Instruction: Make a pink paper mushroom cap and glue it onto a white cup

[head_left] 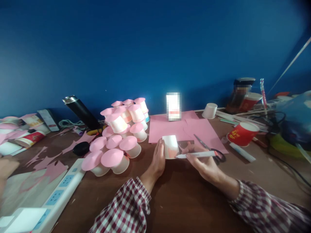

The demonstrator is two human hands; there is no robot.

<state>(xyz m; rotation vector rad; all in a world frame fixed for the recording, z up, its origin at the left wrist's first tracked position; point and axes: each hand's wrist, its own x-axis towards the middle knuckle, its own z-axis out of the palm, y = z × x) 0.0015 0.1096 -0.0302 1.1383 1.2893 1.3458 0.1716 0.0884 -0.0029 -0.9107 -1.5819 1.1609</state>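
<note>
Cup in hand: my left hand (158, 158) steadies a white paper cup (170, 146), set upside down on the counter (184, 197), fingers laid flat against its left wall. It sits near the centre, just in front of the pink paper sheets (184, 127).
Pen: my right hand (204, 163) is closed on a white pen (194, 155), held level with its tip at the cup's lower right side. I cannot tell whether the tip touches the wall.
Mark on cup: some pink or orange shows low on the cup's near face; too blurred to say what it is.
Finished stock: a heap of white cups with pink discs (119, 136) stands to the left of my hands, stacked in several tiers. I judge these to be completed pieces, well over a dozen.
Work in hand: the cup I hold carries no pink disc, so I judge it an early-stage piece.
Material left: the pink sheets lie flat at the far side, one apparently already cut; pink offcuts (48, 158) are strewn at the left.
Blank stock: one more upturned white cup (210, 110) waits at the far right.
Tools idle: scissors (211, 149) lie just right of my right hand.
Other items: a red cup (243, 133) lies on its side at right; a power strip (58, 191) runs along the near left.
</note>
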